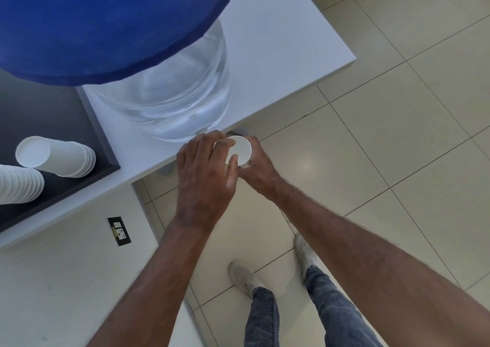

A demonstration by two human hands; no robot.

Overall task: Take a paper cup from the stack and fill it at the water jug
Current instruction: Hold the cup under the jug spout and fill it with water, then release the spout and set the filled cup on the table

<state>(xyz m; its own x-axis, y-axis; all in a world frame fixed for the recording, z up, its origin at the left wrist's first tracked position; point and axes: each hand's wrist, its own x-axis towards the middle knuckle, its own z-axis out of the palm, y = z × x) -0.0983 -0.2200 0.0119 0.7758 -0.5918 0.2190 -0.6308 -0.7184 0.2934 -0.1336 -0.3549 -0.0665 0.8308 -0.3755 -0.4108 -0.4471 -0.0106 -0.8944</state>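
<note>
Two stacks of paper cups are lying on their sides on a dark tray at the far left, well apart from both hands. The water jug, clear-walled under a blue top, is standing on the white table near its front edge. The left hand is reaching in at the jug's base, fingers curled together over what is presumably the tap; the tap itself is hidden, so no flow can be confirmed. Just right of it, touching its thumb, the paper cup is sitting upright, mouth up, long axis vertical, held just off the table edge over the tiled floor. The right hand is wrapping the cup from the far side, fingers closed around its wall. The fill level cannot be read. The left hand is partly blocking the view into the cup
</note>
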